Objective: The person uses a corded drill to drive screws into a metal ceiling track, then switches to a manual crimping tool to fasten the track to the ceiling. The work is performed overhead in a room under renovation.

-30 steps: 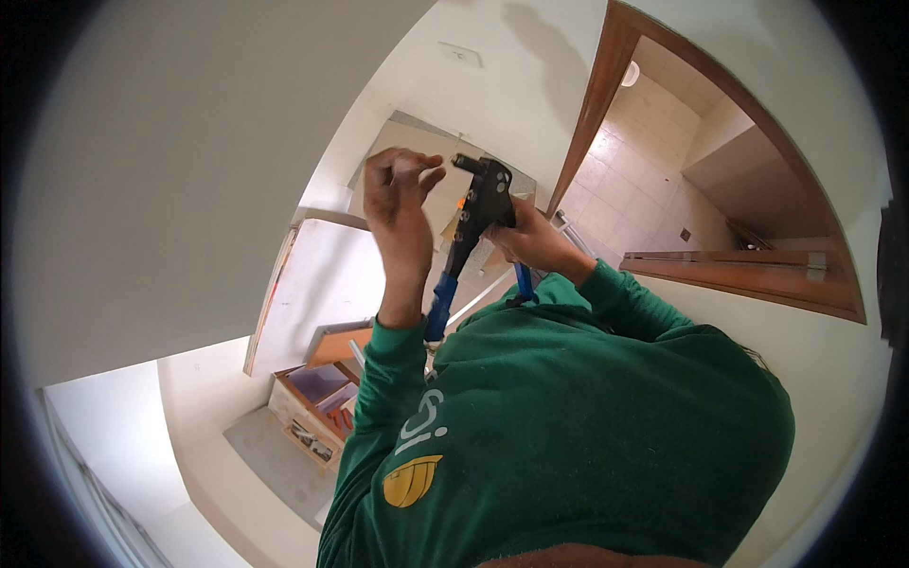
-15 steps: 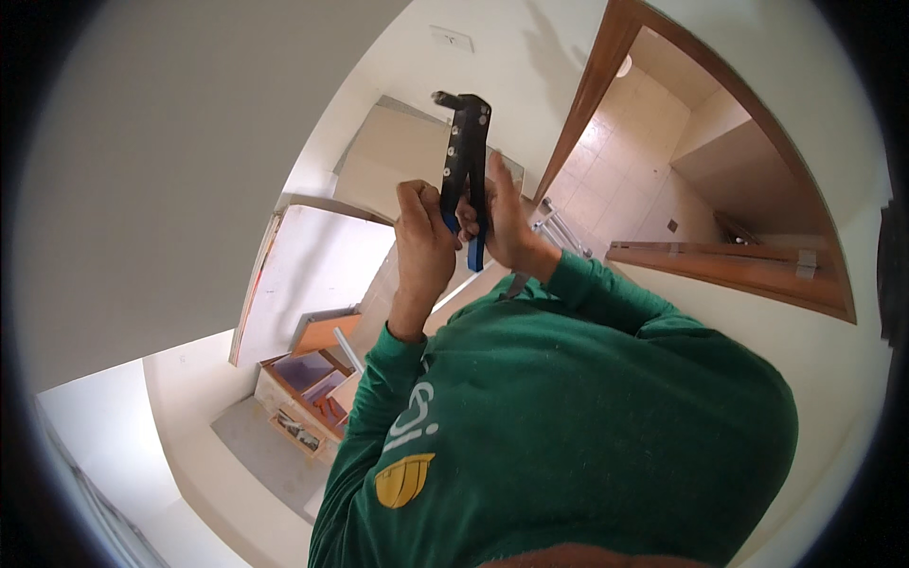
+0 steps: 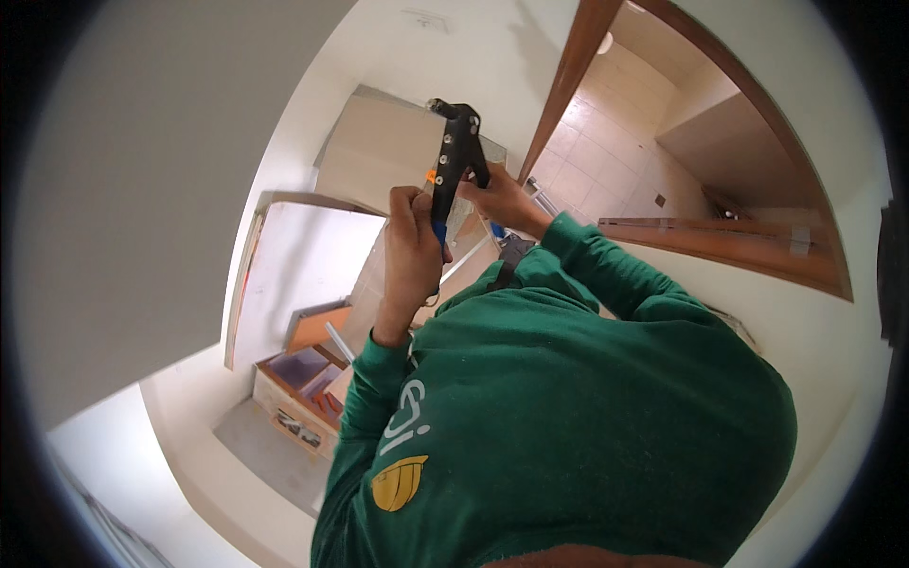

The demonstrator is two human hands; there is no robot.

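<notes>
A black hand riveter (image 3: 457, 137) with blue grips is held upright in front of me, its nose end at the top pointing left. Several bare round metal spots run down its body. My left hand (image 3: 409, 248) is closed around the lower part of one handle, where a little blue shows below the fingers. Closed on the other handle is my right hand (image 3: 506, 201), its fingers partly hidden behind the tool. The two handles are spread apart in a narrow V. A small orange bit shows beside the riveter's body, too small to name.
Beyond the hands lie a beige board (image 3: 374, 151) and a white panel (image 3: 308, 256). A wooden box with compartments (image 3: 295, 417) stands lower left, with red-handled items inside. On the right, a brown door frame (image 3: 559, 85) opens onto a tiled room. A grey surface (image 3: 161, 189) fills the upper left.
My right hand has gone from flat beside the riveter to closed on its handle. The handles are spread wider. My left hand keeps its hold, and the view has shifted slightly.
</notes>
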